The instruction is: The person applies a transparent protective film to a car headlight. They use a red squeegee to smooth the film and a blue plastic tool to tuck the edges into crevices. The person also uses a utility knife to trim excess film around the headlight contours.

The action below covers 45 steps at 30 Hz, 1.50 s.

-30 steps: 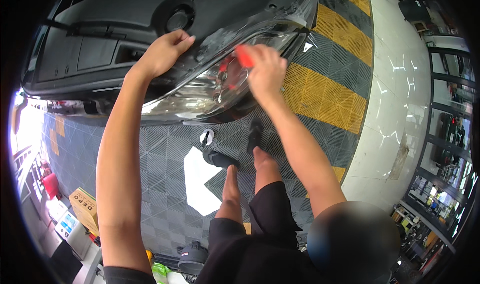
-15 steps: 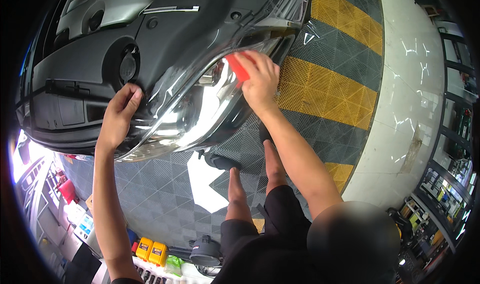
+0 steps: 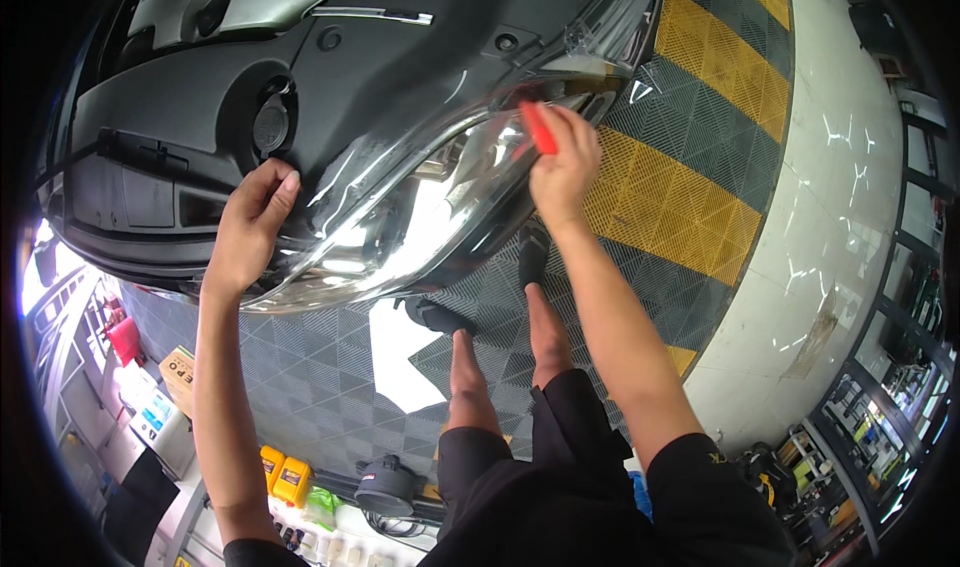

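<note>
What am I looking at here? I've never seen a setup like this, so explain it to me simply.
There is no machine here, only a person's two bare hands. The view comes from a wide fisheye camera on that person's head, looking down, so straight edges bend near the rim. At the top is a dark car with its engine bay showing. Something clear and glossy, like film, seems to lie over its headlight. The right hand holds a flat red tool at the headlight. The left hand is at the near-left side; whether it grips anything, I cannot tell. Below are grey and yellow floor tiles and a white angular shape, perhaps a sheet.
</note>
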{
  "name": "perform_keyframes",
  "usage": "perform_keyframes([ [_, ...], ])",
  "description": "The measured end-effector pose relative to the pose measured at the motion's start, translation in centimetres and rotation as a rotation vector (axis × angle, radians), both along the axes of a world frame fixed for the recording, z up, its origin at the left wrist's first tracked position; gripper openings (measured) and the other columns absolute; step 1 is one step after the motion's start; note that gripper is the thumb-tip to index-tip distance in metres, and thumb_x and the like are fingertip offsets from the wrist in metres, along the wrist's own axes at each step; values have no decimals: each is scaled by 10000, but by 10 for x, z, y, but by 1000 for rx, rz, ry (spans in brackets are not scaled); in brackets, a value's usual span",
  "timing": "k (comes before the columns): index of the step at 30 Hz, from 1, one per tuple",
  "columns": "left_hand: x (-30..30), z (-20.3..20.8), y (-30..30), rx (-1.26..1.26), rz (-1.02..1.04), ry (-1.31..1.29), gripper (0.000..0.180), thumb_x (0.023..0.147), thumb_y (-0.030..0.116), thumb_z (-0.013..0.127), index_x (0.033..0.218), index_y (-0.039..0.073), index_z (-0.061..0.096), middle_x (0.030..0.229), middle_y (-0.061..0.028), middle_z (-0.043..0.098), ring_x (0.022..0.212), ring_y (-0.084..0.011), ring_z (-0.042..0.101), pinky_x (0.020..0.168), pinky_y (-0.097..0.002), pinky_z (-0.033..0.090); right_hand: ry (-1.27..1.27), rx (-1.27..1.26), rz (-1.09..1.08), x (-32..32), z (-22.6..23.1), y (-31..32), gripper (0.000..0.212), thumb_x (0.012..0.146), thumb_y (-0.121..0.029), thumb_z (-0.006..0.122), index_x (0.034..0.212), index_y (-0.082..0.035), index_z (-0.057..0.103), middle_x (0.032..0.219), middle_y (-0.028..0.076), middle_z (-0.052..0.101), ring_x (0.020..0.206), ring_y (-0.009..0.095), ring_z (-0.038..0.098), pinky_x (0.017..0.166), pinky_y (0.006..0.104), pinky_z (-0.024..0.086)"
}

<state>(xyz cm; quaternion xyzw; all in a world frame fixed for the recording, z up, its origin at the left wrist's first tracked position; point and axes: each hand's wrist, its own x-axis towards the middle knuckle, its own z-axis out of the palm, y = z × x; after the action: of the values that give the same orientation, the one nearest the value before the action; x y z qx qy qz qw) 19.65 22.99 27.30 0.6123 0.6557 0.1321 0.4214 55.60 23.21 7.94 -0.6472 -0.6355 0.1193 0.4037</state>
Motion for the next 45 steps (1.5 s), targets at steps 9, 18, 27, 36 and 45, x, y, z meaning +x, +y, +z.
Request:
perform_keyframes([
  [9, -4, -5, -5, 18, -16, 1, 260, 1118, 275, 576, 1019, 34, 566, 857, 47, 429, 827, -76, 398, 759, -246, 360, -55, 47, 134, -58, 29, -44, 621, 727, 37, 693, 1303, -194, 723, 1325, 36, 633, 1263, 303, 580, 1023, 473, 421],
  [18, 0, -1, 0, -31, -40, 13, 275, 1135, 292, 540, 1012, 46, 547, 888, 37, 452, 877, -79, 405, 819, -235, 360, 45, 138, 28, 12, -16, -7, 601, 708, 60, 620, 1256, -151, 746, 1264, 53, 681, 1202, 333, 614, 998, 480, 457],
  [27, -4, -1, 7, -43, -50, 1, 320, 1144, 346, 504, 997, 67, 560, 894, 52, 434, 832, -86, 358, 783, -236, 327, 34, 110, -31, 59, -48, 21, 563, 742, 125, 595, 1234, -103, 749, 1268, 92, 700, 1233, 342, 627, 1056, 466, 469],
  [36, -5, -1, -2, 1, -41, -6, 340, 1136, 351, 528, 995, 44, 561, 885, 43, 445, 850, -83, 394, 786, -243, 356, 294, 221, 577, 0, 174, -84, 513, 675, 48, 691, 1143, -137, 791, 1145, 77, 747, 959, 290, 698, 766, 388, 582],
  [45, -4, 10, 3, -79, 15, 61, 475, 1115, 489, 510, 1123, 42, 670, 957, -2, 604, 918, -118, 513, 874, -280, 434, 554, 170, 900, -61, 305, -113, 308, 658, -175, 841, 960, -232, 843, 1065, -11, 759, 856, 163, 517, 633, 256, 455],
])
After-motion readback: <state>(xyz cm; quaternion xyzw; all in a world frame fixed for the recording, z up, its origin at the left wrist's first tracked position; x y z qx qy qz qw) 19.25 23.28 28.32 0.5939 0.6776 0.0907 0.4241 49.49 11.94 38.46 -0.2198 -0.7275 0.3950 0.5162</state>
